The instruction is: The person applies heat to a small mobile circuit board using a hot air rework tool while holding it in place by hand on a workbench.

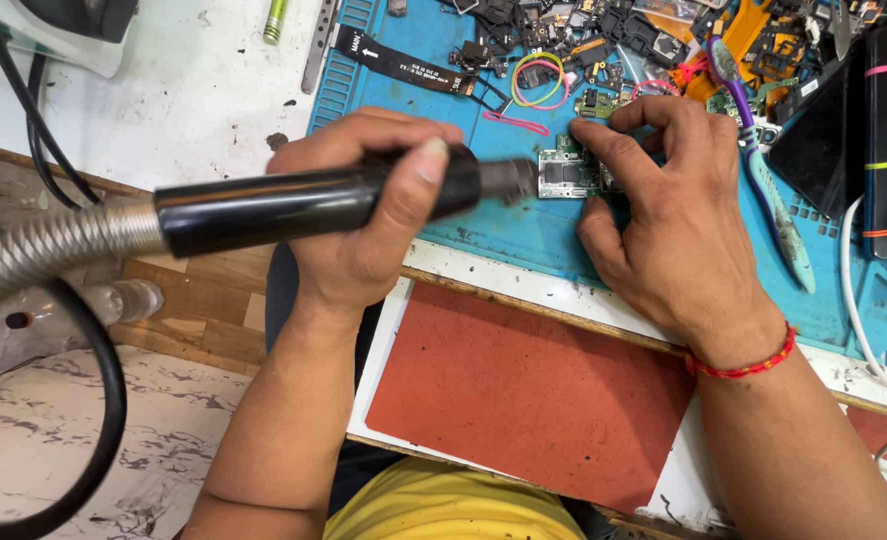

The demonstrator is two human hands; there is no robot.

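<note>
Gripping a black cylindrical hot-air wand (304, 205) with a ribbed metal hose, the left hand (364, 215) wraps its fingers tight around the barrel, the metal nozzle aimed at 3 o'clock. Just beside the nozzle tip lies a small green circuit board (567, 173) on the blue silicone work mat (524, 235). The right hand (664, 215) pinches the board's edge with narrow fingertips. A purple toothbrush (754, 150) lies at 3 o'clock of that hand.
</note>
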